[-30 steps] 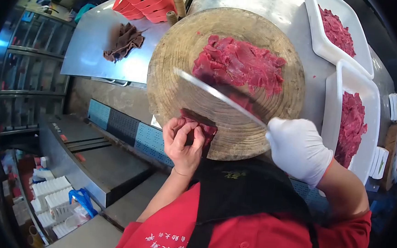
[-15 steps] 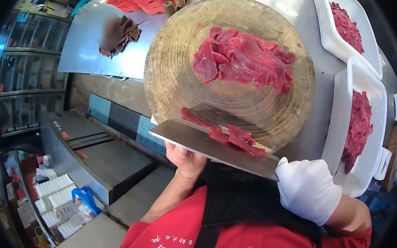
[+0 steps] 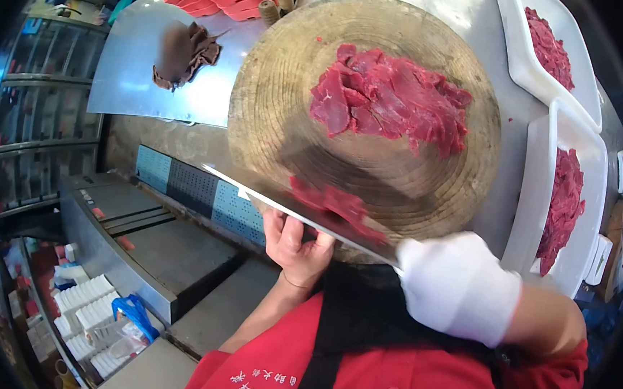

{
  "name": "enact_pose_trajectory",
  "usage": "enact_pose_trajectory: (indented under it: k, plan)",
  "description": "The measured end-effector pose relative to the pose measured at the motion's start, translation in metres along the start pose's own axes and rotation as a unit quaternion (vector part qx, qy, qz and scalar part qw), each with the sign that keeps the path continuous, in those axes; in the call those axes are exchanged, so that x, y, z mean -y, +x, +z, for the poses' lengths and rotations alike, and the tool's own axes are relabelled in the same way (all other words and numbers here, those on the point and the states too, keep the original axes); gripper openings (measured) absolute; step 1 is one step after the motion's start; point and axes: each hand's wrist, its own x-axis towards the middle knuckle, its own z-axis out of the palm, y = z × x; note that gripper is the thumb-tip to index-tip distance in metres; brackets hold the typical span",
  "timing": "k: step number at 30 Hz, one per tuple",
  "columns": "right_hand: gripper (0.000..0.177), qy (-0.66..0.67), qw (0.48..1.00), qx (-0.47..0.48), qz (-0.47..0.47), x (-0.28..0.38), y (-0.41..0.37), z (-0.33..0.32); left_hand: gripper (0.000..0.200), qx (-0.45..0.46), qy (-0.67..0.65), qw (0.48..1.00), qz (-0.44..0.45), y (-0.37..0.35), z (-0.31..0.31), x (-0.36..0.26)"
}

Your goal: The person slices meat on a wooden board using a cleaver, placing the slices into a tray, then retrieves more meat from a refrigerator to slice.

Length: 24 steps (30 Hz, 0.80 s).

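Loose red slices (image 3: 336, 202), somewhat blurred, are seen on the near part of the round wooden block (image 3: 271, 94), just beyond the far side of the knife (image 3: 323, 228); the blade is seen almost edge-on, slanted from far left to near right. The knife's handle is wrapped by the gloved right hand (image 3: 458, 286), fingers fully closed round it. The bare left hand (image 3: 299, 250) is placed on the near side of the blade, fingers bent and tips right by the steel; whether any meat is pinched there cannot be told, since the view is cut off by the blade and the fingers themselves.

For clean, even slices, the blade is best drawn at one constant angle, with long strokes rather than downward force; the left fingertips should be kept curled back, as no glove protects them; thin, limp meat is likely to slide if only lightly pressed.

Farther out, a larger pile of sliced meat (image 3: 394, 103) is heaped on the far part of the block; to the right, more meat is held in two white tubs (image 3: 533, 203).
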Motion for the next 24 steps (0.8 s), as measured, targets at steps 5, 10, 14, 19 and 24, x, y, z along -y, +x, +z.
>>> enact_pose_trajectory:
  k: [5,10,14,19,24]
  plan:
    - [0.015,-0.002,1.000,-0.023,0.013,0.001,0.001,0.000,0.031,0.004,-0.045,0.999,-0.019,0.007,0.003,-0.005]
    - [0.018,-0.010,0.968,-0.208,-0.139,0.004,0.067,0.018,0.023,0.012,-0.075,0.997,0.019,-0.005,0.008,-0.009]
    - [0.019,-0.060,0.988,-0.123,-0.072,-0.002,0.026,0.023,0.022,-0.012,-0.074,0.997,-0.009,-0.003,0.008,-0.014]
    - [0.012,-0.046,0.982,-0.145,0.113,-0.028,-0.025,0.014,0.023,0.000,-0.061,0.998,-0.016,-0.013,0.004,-0.019]
    - [0.010,-0.021,0.983,-0.182,0.027,-0.015,-0.042,0.022,0.025,0.002,-0.053,0.999,-0.009,-0.020,0.004,-0.016]
